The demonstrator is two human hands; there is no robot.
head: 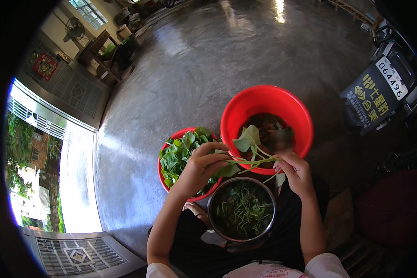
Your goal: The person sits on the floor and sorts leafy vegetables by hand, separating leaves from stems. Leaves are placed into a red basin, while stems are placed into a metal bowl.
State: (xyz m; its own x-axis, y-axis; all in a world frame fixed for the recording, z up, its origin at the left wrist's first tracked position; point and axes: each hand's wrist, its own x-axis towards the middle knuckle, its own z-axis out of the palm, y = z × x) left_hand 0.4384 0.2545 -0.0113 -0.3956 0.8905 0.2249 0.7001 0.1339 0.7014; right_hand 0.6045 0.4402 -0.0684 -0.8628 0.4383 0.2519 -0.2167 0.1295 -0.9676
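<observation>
A leafy green stem [253, 161] stretches between my two hands above the containers. The fingers of my left hand [206, 163] are on its left end, over the edge of a red basin [161, 173] heaped with green leaves [180, 153]. My right hand [295, 170] pinches its other end by the near rim of a red bucket [264, 95]. One large leaf [247, 139] hangs from the stem over the bucket's mouth. Dark scraps [267, 128] lie inside the bucket. Between my knees, a round metal pot [212, 222] holds thin green stems and leaves [245, 208].
Smooth concrete floor [180, 87] surrounds the containers. To the left, metal doors [80, 253] flank a bright doorway [78, 184]. A vehicle's rear end with a plate and a mudflap bearing writing [365, 97] stands at right. A fan [74, 28] and wooden furniture [100, 45] are at far left.
</observation>
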